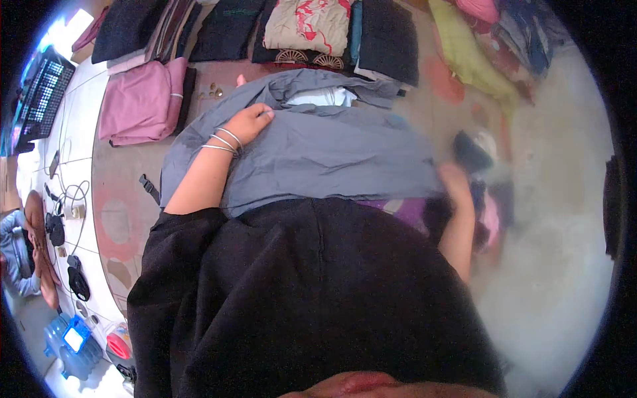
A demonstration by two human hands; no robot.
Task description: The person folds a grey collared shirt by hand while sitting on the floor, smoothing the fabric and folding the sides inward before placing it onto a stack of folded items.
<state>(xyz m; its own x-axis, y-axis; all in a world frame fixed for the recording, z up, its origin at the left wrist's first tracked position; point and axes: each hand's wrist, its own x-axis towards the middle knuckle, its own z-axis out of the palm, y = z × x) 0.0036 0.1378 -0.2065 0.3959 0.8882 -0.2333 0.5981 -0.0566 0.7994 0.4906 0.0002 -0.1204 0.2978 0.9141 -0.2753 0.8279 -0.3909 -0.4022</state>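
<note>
A wrinkled grey cloth garment (318,154) lies spread across the middle before me, with a white patch showing inside its upper opening. My left hand (251,124), with thin bangles at the wrist, rests on its upper left part, thumb and fingers close together at a fold. At the garment's right end is my right hand (454,181), blurred, its fingers not clear. Below that end a purple patterned cloth (403,211) shows. Folded dark clothes and a beige and red folded cloth (306,25) lie beyond the garment.
Pink folded cloth (139,102) lies at the upper left, yellow-green cloth (468,54) at the upper right. A black basket (45,97), cables (74,194) and a blue water bottle (79,348) are on the left. Another person (25,248) sits at the far left.
</note>
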